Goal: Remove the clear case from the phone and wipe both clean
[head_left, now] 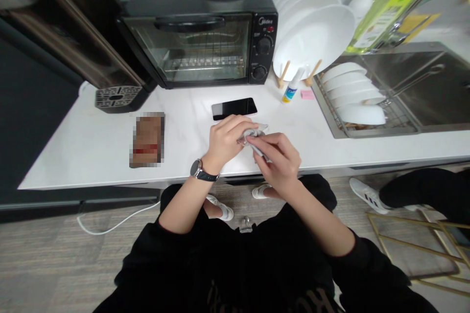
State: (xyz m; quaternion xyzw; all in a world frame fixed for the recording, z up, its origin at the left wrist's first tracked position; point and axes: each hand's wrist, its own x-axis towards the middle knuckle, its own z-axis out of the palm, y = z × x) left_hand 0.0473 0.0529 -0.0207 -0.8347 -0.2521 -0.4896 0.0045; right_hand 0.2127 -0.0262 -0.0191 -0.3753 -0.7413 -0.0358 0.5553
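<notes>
Over the front part of the white counter (191, 139), my two hands meet around a small crumpled grey cloth (252, 133). My left hand (229, 139), with a dark watch on its wrist, is closed on a clear, thin-edged thing (262, 127) that looks like eyeglasses, mostly covered by fingers and cloth. Thumb and fingers of my right hand (279, 159) pinch the cloth against it. Just beyond my left hand a black phone (235, 108) lies flat. A small spray bottle (290, 92) with a blue and yellow label stands farther back to the right.
A black toaster oven (205, 49) stands behind the phone. To its right are racked white plates (316, 34), a pink piece (307, 95) and a sink (433, 88) with dishes. A blurred brown item (147, 139) lies left. Another person's leg (418, 188) is at right.
</notes>
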